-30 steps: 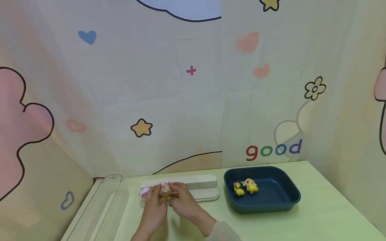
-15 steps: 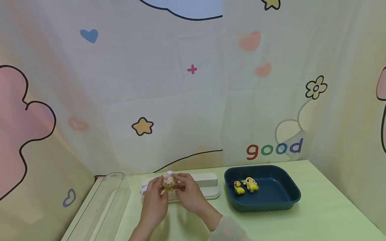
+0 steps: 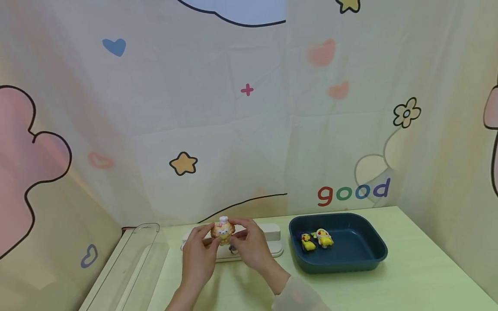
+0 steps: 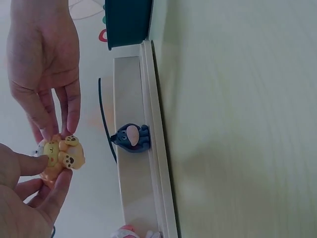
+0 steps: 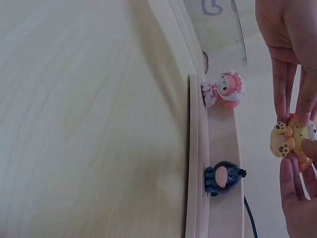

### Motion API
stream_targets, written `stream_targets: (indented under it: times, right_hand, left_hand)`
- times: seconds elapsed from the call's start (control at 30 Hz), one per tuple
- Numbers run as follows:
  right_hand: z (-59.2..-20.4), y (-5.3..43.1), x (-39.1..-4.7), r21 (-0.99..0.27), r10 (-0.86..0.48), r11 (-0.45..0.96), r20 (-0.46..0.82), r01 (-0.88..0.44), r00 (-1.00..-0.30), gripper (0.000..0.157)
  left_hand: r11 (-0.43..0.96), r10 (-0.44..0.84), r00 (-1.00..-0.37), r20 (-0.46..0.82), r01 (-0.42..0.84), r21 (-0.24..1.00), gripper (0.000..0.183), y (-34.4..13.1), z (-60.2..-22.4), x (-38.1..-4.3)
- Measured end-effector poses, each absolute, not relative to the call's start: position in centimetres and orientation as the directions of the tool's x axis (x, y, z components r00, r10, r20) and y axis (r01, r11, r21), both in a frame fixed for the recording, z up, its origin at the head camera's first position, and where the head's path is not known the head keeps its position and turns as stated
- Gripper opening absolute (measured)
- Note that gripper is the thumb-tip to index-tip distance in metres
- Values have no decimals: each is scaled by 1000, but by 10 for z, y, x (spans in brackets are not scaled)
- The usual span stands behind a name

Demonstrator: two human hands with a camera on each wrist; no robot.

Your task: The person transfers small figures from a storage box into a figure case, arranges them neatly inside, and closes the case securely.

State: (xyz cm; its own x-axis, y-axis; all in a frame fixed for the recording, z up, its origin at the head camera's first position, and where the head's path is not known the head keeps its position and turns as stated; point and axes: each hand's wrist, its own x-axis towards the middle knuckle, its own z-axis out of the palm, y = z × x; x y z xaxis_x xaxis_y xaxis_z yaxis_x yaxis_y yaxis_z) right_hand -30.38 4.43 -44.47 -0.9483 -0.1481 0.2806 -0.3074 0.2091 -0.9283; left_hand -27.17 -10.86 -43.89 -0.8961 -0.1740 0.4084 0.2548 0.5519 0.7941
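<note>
Both hands hold a small orange-yellow toy figurine [image 3: 223, 232] with a white chef-style hat, raised in front of a white stepped stand [image 3: 273, 233]. My left hand [image 3: 198, 258] pinches its left side between thumb and fingers, and my right hand [image 3: 253, 247] grips the other side. The wrist views show its paw-printed feet turned toward the cameras. On the stand sits a dark blue donkey figurine [image 4: 132, 138], mostly covered by my right hand in the head view. Farther left along the stand is a pink-and-white figurine [image 5: 225, 91].
A dark blue tray [image 3: 342, 267] stands right of the stand, with two yellow figurines [image 3: 308, 242] at its left end. Along the table's left edge lies a long clear plastic cover [image 3: 128, 268]. A printed cloth backdrop [image 3: 249, 138] rises behind the pale green table [image 3: 420, 255].
Both hands have lifted the orange-yellow figurine up and slightly right, away from the stand, and its face shows more fully. Tray and cover have stayed put.
</note>
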Motion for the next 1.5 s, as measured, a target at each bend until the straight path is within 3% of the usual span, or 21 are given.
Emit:
stream_targets:
  times: [0.6,1.0,1.5]
  right_hand:
    - [-431,80,-310,-879,-153,323,318,-352,-936,36]
    - [-423,96,-312,-899,-144,255,329,-356,-933,37]
    - [-399,181,-317,-910,-179,347,174,-228,-968,35]
  left_hand:
    - [531,-123,-915,385,267,804,33,-92,-423,-277]
    - [561,-85,-912,402,290,776,32,-75,-411,-281]
    - [502,83,-948,308,306,809,30,-4,-396,-302]
